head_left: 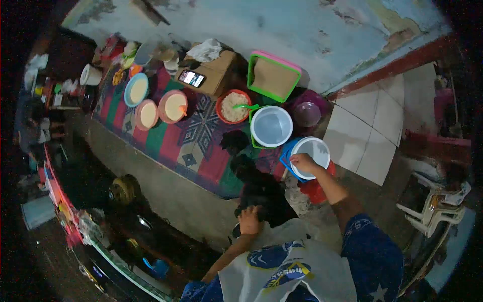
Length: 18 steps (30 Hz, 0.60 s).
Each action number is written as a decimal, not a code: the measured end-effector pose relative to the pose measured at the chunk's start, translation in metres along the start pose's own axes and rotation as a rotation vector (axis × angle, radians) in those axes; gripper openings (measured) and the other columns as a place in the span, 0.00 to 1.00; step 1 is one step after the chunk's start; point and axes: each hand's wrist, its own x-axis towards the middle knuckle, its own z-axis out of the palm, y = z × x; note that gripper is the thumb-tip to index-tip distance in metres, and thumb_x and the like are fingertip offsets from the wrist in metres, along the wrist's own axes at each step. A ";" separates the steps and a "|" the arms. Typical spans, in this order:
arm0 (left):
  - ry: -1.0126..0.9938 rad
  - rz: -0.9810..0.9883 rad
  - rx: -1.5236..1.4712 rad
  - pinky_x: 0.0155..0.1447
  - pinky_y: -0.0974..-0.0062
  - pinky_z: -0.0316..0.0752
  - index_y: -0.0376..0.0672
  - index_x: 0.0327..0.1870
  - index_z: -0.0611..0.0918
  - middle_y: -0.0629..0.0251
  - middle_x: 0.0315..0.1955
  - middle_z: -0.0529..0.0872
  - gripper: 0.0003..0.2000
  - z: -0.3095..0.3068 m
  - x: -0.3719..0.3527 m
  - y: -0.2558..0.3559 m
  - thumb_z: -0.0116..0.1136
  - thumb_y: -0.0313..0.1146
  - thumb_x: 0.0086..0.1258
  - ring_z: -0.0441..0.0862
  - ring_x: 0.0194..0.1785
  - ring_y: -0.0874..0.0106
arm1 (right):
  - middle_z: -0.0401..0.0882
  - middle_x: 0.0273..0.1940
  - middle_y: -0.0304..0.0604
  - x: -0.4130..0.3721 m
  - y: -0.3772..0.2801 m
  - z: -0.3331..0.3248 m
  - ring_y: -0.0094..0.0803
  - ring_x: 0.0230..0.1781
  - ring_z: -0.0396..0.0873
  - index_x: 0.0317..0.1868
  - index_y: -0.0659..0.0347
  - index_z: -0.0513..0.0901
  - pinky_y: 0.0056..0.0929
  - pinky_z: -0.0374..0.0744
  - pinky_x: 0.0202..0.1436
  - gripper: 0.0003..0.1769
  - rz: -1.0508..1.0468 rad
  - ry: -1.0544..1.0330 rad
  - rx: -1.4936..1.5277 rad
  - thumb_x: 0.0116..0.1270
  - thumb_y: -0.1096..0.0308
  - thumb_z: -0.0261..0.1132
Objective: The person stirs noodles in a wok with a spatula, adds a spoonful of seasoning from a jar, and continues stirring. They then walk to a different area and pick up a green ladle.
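My right hand [303, 163] is over the near rim of a white tub [318, 147], its fingers bunched; whatever they hold is too small to make out. That tub stands on a blue square base. Beside it, up and left, is a second white tub [271, 126] with a smooth, pale inside. Lower down, my left hand [249, 219] rests with spread fingers on something dark near my lap. A red bowl [233, 106] of pale, crumbly food with a green spoon stands left of the second tub.
Bowls of pale liquid, one blue [136, 90] and two pink, stand on the patterned mat [196, 151]. A phone [191, 78] leans on a cardboard box [220, 71]. A green tray [274, 75] is against the wall. White plastic chairs [427, 201] are at the right.
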 end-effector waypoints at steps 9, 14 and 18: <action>0.125 -0.408 -0.141 0.56 0.55 0.60 0.54 0.49 0.71 0.60 0.47 0.69 0.24 0.033 -0.041 -0.094 0.60 0.36 0.46 0.64 0.55 0.55 | 0.77 0.33 0.51 0.155 -0.078 0.028 0.46 0.36 0.75 0.33 0.61 0.79 0.38 0.73 0.40 0.08 -0.166 0.280 -0.112 0.54 0.71 0.55; 0.059 -0.340 -0.093 0.54 0.59 0.59 0.55 0.45 0.74 0.61 0.42 0.72 0.24 0.016 -0.026 -0.111 0.59 0.33 0.40 0.66 0.49 0.58 | 0.73 0.39 0.54 0.279 -0.074 0.060 0.50 0.40 0.73 0.35 0.60 0.77 0.44 0.72 0.43 0.11 0.042 0.197 -0.382 0.54 0.73 0.49; 0.188 -0.320 0.000 0.53 0.60 0.59 0.54 0.40 0.76 0.63 0.40 0.73 0.21 0.020 -0.031 -0.140 0.58 0.32 0.37 0.67 0.46 0.60 | 0.71 0.45 0.48 0.342 -0.043 0.087 0.45 0.48 0.69 0.43 0.56 0.76 0.41 0.70 0.49 0.15 0.080 0.160 -0.675 0.57 0.70 0.48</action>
